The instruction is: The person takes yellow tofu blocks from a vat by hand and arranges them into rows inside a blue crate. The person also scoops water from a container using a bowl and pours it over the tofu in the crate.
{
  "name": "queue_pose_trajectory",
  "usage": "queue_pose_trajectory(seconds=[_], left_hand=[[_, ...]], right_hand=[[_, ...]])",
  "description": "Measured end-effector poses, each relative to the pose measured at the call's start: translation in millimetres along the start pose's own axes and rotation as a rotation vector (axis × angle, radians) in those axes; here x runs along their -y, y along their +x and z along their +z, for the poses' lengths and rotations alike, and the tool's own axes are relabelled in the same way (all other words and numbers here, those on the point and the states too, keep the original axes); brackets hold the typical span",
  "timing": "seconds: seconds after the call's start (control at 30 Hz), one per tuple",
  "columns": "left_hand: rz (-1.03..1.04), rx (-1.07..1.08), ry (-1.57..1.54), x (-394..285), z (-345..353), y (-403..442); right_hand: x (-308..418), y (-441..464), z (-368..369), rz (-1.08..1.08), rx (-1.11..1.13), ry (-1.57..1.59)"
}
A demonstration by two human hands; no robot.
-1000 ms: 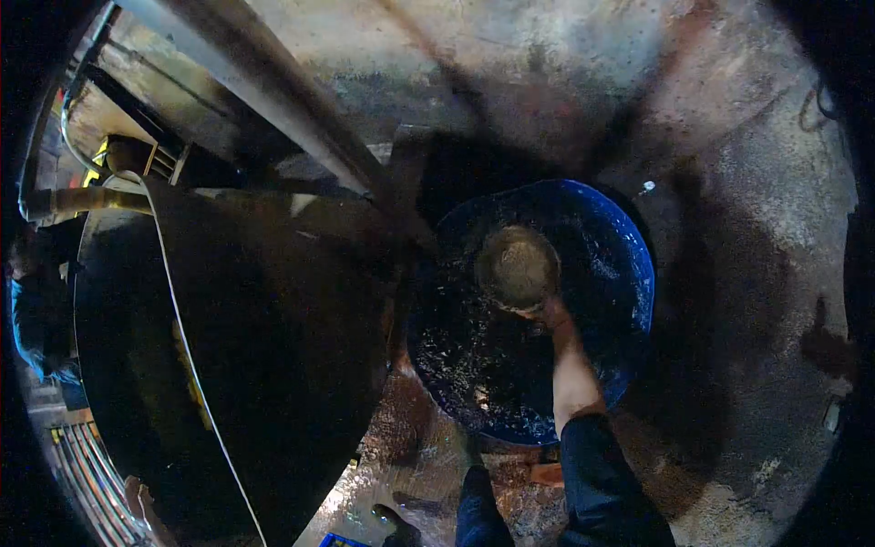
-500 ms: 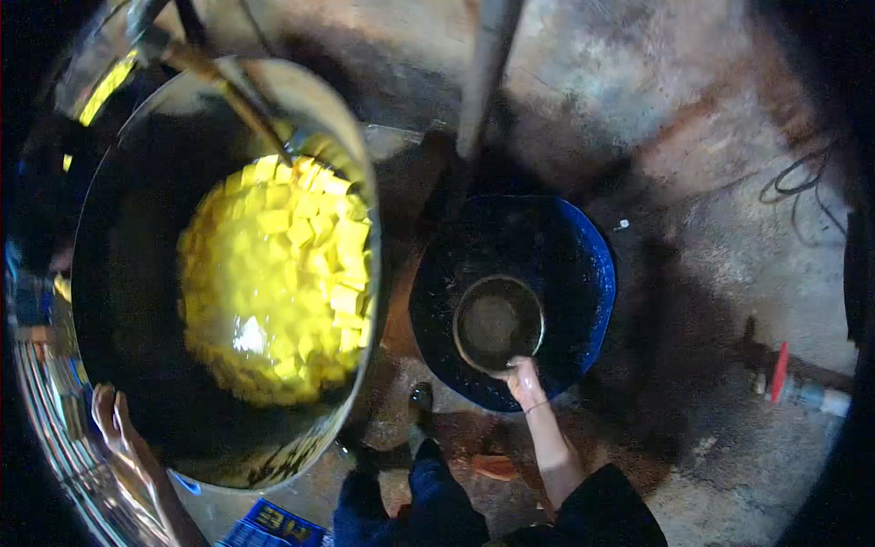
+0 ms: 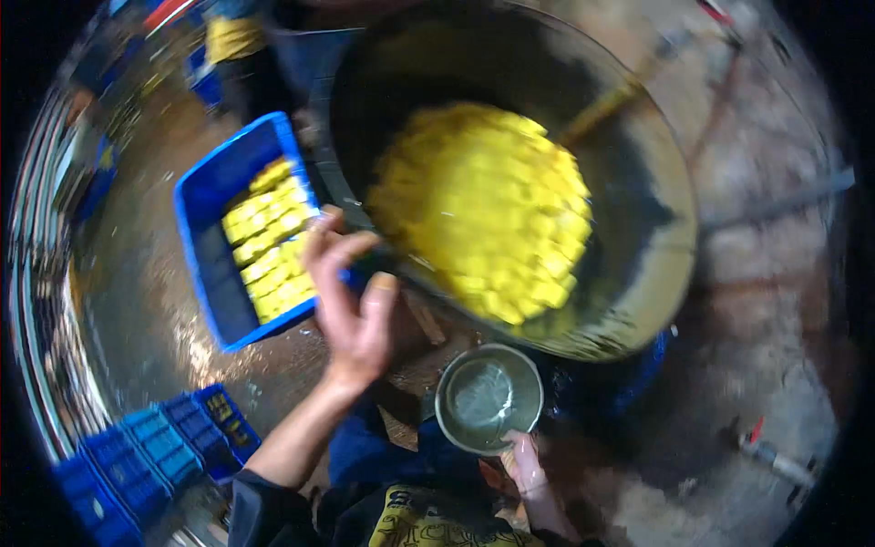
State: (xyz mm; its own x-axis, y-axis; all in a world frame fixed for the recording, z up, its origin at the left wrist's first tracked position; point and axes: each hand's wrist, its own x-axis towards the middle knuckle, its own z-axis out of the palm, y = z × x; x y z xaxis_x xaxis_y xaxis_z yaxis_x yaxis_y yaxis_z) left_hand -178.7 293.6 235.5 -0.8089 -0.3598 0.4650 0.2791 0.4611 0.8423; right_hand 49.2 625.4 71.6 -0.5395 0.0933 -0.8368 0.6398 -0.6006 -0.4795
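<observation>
My right hand [image 3: 524,462] grips the rim of a round metal basin [image 3: 510,374], held in front of my body with a shiny surface inside that looks like water. Raised between the vat and a blue crate [image 3: 202,273], my left hand [image 3: 351,310] has its fingers apart and holds nothing. The large metal vat [image 3: 661,301] contains many yellow blocks [image 3: 542,283] in yellowish liquid. More yellow blocks [image 3: 264,273] lie in rows inside the blue crate. A wooden handle [image 3: 602,111] leans inside the vat.
Partly hidden behind the vat is a blue tub [image 3: 649,376]. Blue plastic crates [image 3: 150,447] stand at lower left. Another person's legs [image 3: 251,77] show at top left. A pipe fitting with a red handle [image 3: 775,456] lies right, and a pole [image 3: 775,202] runs past the vat.
My view has swung left, bringing the blue crate into sight. The basin has come up out of the blue tub in my right hand. My left hand has left the vat's rim and opened.
</observation>
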Motion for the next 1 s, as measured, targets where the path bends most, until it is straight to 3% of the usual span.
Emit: queue_pose_trajectory(seconds=[0.17, 0.27, 0.33, 0.37, 0.43, 0.53, 0.67, 0.73, 0.77, 0.83, 0.87, 0.93, 1.0], left_hand=[[-0.371, 0.091, 0.174, 157.9, -90.6, -32.0], [-0.464, 0.031, 0.337, 266.6, -138.7, -49.2], [-0.474, -0.01, 0.448, 328.5, -158.4, -58.4], [-0.522, -0.017, 0.47, 351.9, -164.6, -58.8], [-0.594, -0.041, 0.49, 393.4, -171.1, -56.8], [-0.563, -0.005, 0.607, 437.2, -176.9, -46.8], [-0.53, 0.115, 0.828, 486.4, -169.8, -41.8], [-0.479, 0.231, 1.012, 502.1, -168.3, -37.8], [-0.606, 0.02, 0.393, 506.9, -168.1, -36.1], [-0.696, -0.204, -0.231, 512.6, -170.1, -31.2], [-0.718, 0.081, 0.326, 516.0, -171.5, -26.8], [-0.695, 0.386, 0.875, 521.7, -171.0, -28.4], [-0.521, 0.342, 0.948, 521.6, -172.0, -33.4]], right_hand=[[-27.8, -30.1, 190.3, 0.074, 0.147, -0.062], [-55.6, 12.5, 240.3, 0.117, 0.28, -0.188], [-73.9, 53.6, 265.9, 0.349, 0.27, -0.275], [-73.3, 54.3, 299.3, 0.355, 0.274, -0.3], [-70.3, 49.5, 386.1, 0.107, 0.303, -0.445], [-74.2, 86.0, 444.9, -0.007, 0.424, -0.571], [-80.5, 108.2, 514.8, -0.008, 0.281, -0.916], [-102.2, 148.2, 513.7, 0.002, 0.29, -0.811], [-111.5, 170.0, 508.2, -0.132, 0.304, -0.942], [-126.2, 176.8, 523.3, -0.479, 0.31, -1.165], [-132.2, 169.5, 533.4, -0.592, 0.228, -1.305], [-144.6, 161.0, 543.7, -0.903, 0.217, -1.482], [-153.4, 148.5, 551.9, -0.912, 0.151, -1.478]])
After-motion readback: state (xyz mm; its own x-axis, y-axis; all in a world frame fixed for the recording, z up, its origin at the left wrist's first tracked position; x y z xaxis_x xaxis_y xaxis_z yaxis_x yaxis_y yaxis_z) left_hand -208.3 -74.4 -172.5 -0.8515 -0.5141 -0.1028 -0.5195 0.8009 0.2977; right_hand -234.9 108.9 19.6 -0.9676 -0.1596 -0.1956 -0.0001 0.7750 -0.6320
